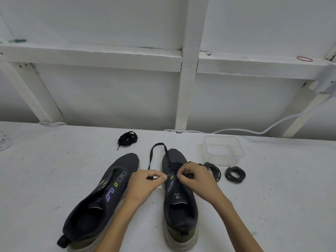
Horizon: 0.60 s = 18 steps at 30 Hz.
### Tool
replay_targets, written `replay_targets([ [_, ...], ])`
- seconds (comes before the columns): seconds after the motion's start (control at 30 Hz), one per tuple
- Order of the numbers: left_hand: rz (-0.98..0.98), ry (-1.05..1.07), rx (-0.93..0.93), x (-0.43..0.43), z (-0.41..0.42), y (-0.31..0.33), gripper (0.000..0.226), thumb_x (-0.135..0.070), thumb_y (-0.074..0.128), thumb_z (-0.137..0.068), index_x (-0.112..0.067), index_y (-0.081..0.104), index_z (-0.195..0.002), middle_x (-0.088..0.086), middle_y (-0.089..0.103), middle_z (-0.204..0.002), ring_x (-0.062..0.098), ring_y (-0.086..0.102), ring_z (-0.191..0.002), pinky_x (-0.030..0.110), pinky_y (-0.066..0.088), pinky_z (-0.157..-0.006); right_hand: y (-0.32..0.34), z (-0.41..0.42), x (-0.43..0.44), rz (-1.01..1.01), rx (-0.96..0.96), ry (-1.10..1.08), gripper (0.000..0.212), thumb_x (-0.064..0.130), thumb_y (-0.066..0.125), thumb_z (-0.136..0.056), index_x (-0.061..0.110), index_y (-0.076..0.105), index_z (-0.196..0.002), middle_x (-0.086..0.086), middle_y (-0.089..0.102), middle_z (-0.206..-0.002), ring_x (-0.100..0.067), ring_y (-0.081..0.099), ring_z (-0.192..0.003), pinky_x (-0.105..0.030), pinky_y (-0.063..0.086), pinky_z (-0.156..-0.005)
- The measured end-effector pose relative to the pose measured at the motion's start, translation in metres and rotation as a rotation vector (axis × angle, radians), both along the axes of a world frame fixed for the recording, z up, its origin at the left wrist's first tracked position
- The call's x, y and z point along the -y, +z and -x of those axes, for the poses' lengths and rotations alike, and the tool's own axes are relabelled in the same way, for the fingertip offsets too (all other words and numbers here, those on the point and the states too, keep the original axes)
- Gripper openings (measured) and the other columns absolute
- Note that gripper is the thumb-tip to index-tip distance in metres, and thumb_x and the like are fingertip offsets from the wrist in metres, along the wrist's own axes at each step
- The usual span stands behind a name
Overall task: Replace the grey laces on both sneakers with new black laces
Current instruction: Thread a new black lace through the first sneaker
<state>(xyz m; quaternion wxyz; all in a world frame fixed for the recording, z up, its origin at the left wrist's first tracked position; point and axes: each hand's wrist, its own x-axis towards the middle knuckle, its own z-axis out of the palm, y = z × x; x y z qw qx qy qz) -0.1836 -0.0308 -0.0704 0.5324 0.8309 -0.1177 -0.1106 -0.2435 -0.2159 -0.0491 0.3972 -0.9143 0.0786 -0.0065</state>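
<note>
Both hands are pinching! Left hand (143, 182) has finger and thumb closed on the free end of the black lace (159, 143), just off the shoe's inner edge. Right hand (196, 179) curls its fingertips in over the eyelets, apparently nipping the same lace, though the knuckles hide the contact.

That lace loops out past the toe of the right-hand sneaker (180, 211), which lies long axis straight away from the person, toe to the wall (109, 91). The left-hand sneaker (98, 202) sits beside it, unlaced, toe angled away and to the right.

On the white table (54, 170): a bundled spare black lace (127, 138) beyond the shoes, two coiled grey laces (235, 174) on the right, a clear container (240, 151) behind them, and a white cable (272, 127) along the framed wall.
</note>
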Motion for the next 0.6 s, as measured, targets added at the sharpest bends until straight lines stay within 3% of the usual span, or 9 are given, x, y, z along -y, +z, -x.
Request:
replay_targets([
  [0.07, -0.103, -0.046, 0.058, -0.001, -0.002, 0.004, 0.008, -0.03, 0.077, -0.079, -0.033, 0.077, -0.071, -0.008, 0.039, -0.038, 0.008, 0.031, -0.041, 0.022, 0.031, -0.054, 0.0, -0.003, -0.004, 0.017, -0.042, -0.019, 0.012, 0.032, 0.062, -0.082, 0.039, 0.066, -0.073, 0.012, 0.063, -0.083, -0.005, 0.062, -0.082, -0.034, 0.053, -0.078],
  [0.13, -0.187, -0.092, 0.098, -0.002, -0.003, 0.011, 0.008, -0.031, 0.074, -0.079, -0.031, 0.076, -0.071, -0.006, 0.036, -0.036, 0.01, 0.031, -0.042, 0.023, 0.03, -0.053, 0.002, -0.006, -0.006, -0.037, -0.069, -0.04, 0.019, 0.025, 0.066, -0.081, 0.039, 0.068, -0.067, 0.012, 0.065, -0.076, -0.008, 0.064, -0.078, -0.034, 0.054, -0.076],
  [0.3, -0.345, -0.179, 0.138, 0.002, -0.009, 0.029, 0.009, -0.033, 0.07, -0.079, -0.031, 0.075, -0.072, -0.012, 0.043, -0.037, 0.006, 0.042, -0.044, 0.021, 0.031, -0.054, 0.006, -0.007, -0.005, -0.25, -0.098, -0.034, 0.016, 0.012, 0.072, -0.08, 0.026, 0.078, -0.074, 0.005, 0.071, -0.073, -0.011, 0.067, -0.075, -0.032, 0.054, -0.078],
  [0.47, -0.52, -0.278, 0.199, 0.01, -0.018, 0.043, 0.01, -0.037, 0.067, -0.079, -0.033, 0.072, -0.071, -0.026, 0.049, -0.042, 0.006, 0.043, -0.047, 0.023, 0.036, -0.059, 0.006, -0.006, -0.003, -0.367, -0.103, -0.031, 0.014, 0.006, 0.072, -0.081, 0.017, 0.08, -0.08, 0.011, 0.069, -0.067, 0.0, 0.064, -0.071, -0.018, 0.052, -0.072],
  [0.6, -0.636, -0.373, 0.251, 0.018, -0.025, 0.051, 0.015, -0.045, 0.067, -0.08, -0.031, 0.073, -0.08, -0.018, 0.053, -0.054, 0.003, 0.05, -0.064, 0.025, 0.034, -0.063, 0.003, -0.008, -0.003, -0.407, -0.132, -0.029, 0.012, 0.006, 0.072, -0.08, 0.015, 0.08, -0.083, 0.007, 0.071, -0.072, -0.003, 0.065, -0.072, -0.02, 0.051, -0.073],
])
